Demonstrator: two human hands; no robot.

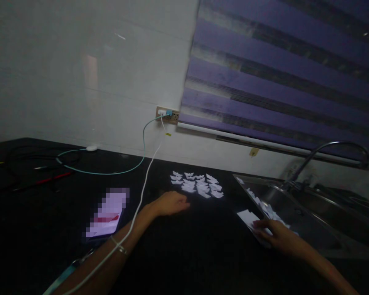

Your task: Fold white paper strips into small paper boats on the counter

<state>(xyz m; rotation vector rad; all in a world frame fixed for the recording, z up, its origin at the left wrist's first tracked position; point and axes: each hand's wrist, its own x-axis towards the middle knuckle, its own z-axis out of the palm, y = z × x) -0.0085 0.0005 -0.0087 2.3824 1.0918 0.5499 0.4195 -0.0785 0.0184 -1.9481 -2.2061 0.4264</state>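
Right hand (273, 233): here it was, fingers on the white paper (246, 217) beside the sink (307, 223), though whether the grip pinched it, I couldn't tell
Left hand (172, 203): fingers curled together, nothing showing in them, right by the folded papers (202, 187)
Table (197, 246): the folded ones sat bunched here in rough rows
Paper care: a light fingertip hold at the edge suited best, sparing creases
Phone (109, 213): blurred, nothing readable
Yellow tag (168, 134): too small to read
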